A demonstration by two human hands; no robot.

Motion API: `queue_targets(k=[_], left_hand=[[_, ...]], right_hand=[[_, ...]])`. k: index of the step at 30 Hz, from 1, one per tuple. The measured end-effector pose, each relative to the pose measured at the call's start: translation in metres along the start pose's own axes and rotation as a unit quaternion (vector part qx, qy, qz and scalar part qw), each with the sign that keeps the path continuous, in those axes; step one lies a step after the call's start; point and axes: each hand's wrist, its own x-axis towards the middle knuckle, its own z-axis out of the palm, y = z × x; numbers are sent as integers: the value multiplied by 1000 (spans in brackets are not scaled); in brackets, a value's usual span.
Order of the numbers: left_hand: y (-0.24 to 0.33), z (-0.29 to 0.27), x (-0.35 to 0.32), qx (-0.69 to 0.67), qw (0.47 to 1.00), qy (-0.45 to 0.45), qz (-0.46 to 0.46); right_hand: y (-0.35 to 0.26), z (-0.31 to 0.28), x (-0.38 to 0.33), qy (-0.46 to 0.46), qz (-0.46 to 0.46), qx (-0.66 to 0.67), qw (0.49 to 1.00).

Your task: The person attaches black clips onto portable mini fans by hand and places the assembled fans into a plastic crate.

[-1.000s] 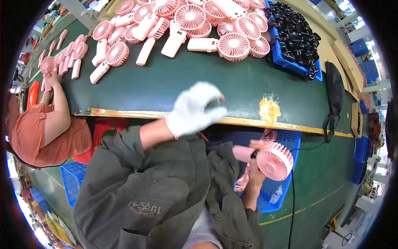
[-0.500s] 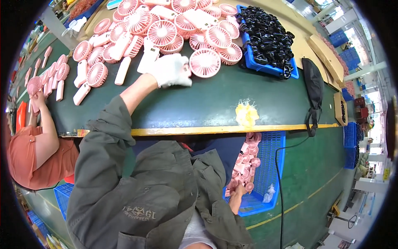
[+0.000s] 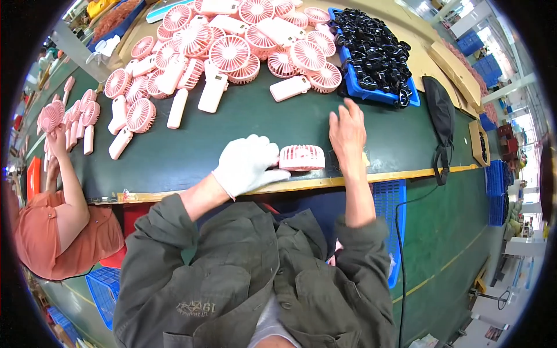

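Note:
In a white glove, my left hand (image 3: 248,165) is closed on a pink handheld fan (image 3: 301,158) near the table's front edge. The fan's round cage points away to the right of the glove, seen from its side; the handle is hidden by the hand. My bare right hand (image 3: 348,130) is held over the green table (image 3: 197,153) to the right of the fan, fingers stretched out and holding nothing. Farther back, a large heap of pink handheld fans (image 3: 229,53) covers the table, with one fan's pale handle (image 3: 290,89) lying towards the front.
A blue bin (image 3: 380,95) of small black parts stands at the back right. Beside it lie a black pouch with a strap (image 3: 438,113) and cardboard (image 3: 455,72). Another person (image 3: 67,232) handles fans at left. A blue crate (image 3: 394,214) sits below the table edge.
My left hand has moved from the heap to the front edge with a fan. My right hand has risen from the crate below to over the table.

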Motion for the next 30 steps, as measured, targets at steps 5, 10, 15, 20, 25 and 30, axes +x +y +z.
queue_targets(k=[5, 10, 15, 20, 25, 30], left_hand=[[6, 5, -10, -28, 998, 34, -35], [-1, 10, -9, -20, 998, 48, -46], [-4, 17, -8, 0, 996, 90, -23], [4, 6, -5, -20, 991, 104, -76], [-14, 15, -16, -632, 725, 80, -262], [9, 5, -23, -709, 654, 81, -250]], right_hand=[[9, 45, 32, -77, 28, -127, 989], [-2, 42, 15, -24, 43, -86, 995], [-17, 12, -21, -52, 47, -25, 997], [-24, 2, -23, 12, 56, -37, 998], [0, 2, -11, -41, -33, -42, 998], [-4, -3, -16, -83, 9, 1, 997]])
